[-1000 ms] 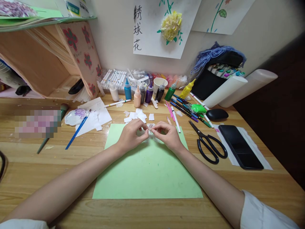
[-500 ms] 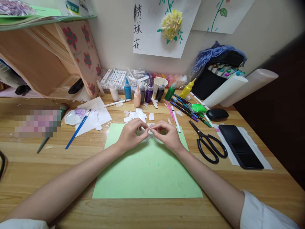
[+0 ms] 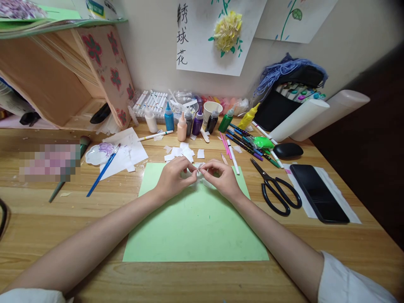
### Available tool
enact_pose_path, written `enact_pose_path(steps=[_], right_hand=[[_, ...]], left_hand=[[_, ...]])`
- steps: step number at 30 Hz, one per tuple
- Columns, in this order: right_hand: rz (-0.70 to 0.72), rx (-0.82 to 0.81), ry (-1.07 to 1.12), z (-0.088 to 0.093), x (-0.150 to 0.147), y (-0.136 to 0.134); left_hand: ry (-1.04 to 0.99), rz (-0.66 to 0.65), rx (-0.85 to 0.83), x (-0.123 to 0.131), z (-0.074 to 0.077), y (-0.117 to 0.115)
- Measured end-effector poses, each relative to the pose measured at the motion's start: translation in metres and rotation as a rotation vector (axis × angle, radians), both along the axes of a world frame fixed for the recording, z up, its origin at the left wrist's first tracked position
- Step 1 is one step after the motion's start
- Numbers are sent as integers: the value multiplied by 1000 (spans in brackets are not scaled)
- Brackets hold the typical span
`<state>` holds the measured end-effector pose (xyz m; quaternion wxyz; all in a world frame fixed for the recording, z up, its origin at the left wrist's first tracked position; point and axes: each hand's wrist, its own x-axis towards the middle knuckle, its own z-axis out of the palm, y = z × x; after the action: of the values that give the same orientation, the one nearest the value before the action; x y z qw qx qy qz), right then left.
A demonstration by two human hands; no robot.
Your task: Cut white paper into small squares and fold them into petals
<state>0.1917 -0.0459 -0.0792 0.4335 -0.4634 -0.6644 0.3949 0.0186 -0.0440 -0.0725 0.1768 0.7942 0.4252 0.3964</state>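
Over the far edge of a light green paper sheet (image 3: 195,227), my left hand (image 3: 175,179) and my right hand (image 3: 222,179) meet fingertip to fingertip. Both pinch a small piece of white paper (image 3: 198,168) between thumbs and forefingers. The paper piece is mostly hidden by my fingers. Several small white paper scraps (image 3: 181,152) lie on the wooden desk (image 3: 63,227) just beyond my hands.
Black scissors (image 3: 277,189) and a black phone (image 3: 318,198) lie to the right. Paint bottles (image 3: 189,122), a white cup (image 3: 211,111) and markers (image 3: 246,143) line the back. A blue brush (image 3: 102,170) and a palette (image 3: 99,153) lie at left.
My fingers have drawn slightly closer together on the white paper piece; otherwise the hands stay in place.
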Motion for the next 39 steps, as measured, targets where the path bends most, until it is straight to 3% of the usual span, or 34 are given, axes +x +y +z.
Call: enact_pose_path(steps=[12, 20, 34, 39], right_hand=[[3, 5, -46, 0, 0, -1], [-12, -25, -35, 0, 0, -1], [-195, -56, 25, -4, 1, 2], [-185, -82, 41, -4, 1, 3]], left_hand=[[45, -18, 134, 0, -7, 0], [31, 7, 101, 1, -4, -1], [-54, 95, 57, 1, 4, -1], [-67, 107, 24, 0, 4, -1]])
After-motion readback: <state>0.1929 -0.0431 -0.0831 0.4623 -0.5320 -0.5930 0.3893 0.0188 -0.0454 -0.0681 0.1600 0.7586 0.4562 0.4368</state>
